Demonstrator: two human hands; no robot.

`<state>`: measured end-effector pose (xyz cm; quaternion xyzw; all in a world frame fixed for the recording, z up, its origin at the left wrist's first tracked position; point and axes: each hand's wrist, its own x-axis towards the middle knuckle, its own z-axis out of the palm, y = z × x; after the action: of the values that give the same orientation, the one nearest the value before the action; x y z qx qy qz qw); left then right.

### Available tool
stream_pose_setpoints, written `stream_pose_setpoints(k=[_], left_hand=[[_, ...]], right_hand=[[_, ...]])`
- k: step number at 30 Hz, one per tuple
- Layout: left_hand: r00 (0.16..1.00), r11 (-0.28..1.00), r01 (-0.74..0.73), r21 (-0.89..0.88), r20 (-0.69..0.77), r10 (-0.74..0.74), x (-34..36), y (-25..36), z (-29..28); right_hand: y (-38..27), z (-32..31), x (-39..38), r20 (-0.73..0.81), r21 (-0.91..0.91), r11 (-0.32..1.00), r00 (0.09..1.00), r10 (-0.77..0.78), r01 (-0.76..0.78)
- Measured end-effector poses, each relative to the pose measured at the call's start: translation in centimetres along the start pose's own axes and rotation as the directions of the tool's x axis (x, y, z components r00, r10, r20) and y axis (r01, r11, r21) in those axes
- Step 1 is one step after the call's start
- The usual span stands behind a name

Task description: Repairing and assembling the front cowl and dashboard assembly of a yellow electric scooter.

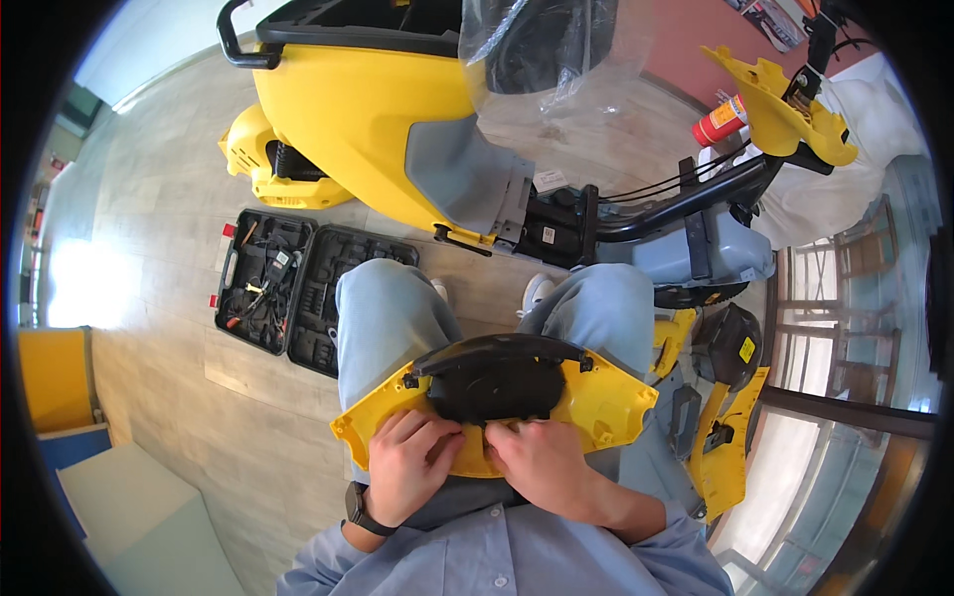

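Across my lap lies a curved yellow plastic body panel [608, 402], apparently off a scooter, with its ribbed inner side up. A rounded black plastic part [497, 382] sits in its middle, with a glossy black rim arching along the far side. My left hand [409, 452], with a dark watch on the wrist, is closed at the panel's near edge, fingers curled against its inner side. Just right of it, my right hand [542, 459] is closed by the near edge of the black part, thumb and forefinger pressed together. Anything small between the fingertips is hidden.
A partly dismantled yellow scooter [368, 109] stands ahead, its black frame tube [686, 209] bare. An open tool case [263, 283] lies on the floor to the left. More yellow panels [723, 452] are at my right. White and yellow boxes stand at lower left.
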<state>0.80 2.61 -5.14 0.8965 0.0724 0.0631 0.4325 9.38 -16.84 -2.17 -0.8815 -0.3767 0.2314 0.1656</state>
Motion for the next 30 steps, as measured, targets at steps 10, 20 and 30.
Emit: stream_pose_setpoints(k=[10,20,30], left_hand=[[0.990,0.986,-0.112,0.124,0.103,0.100,1.3,2.0,-2.3],[0.877,0.909,-0.405,0.095,0.321,0.357,2.4,2.3,-0.8],[0.769,0.756,-0.559,0.342,0.555,0.318,3.3,4.6,0.6]], right_hand=[[1.0,-0.1,0.3,0.006,0.202,0.978,0.999,0.043,-0.044],[3.0,-2.1,-1.0,-0.028,0.496,0.867,0.997,0.068,-0.045],[7.3,-3.2,-2.9,-0.164,0.929,0.370,0.926,0.340,0.028]])
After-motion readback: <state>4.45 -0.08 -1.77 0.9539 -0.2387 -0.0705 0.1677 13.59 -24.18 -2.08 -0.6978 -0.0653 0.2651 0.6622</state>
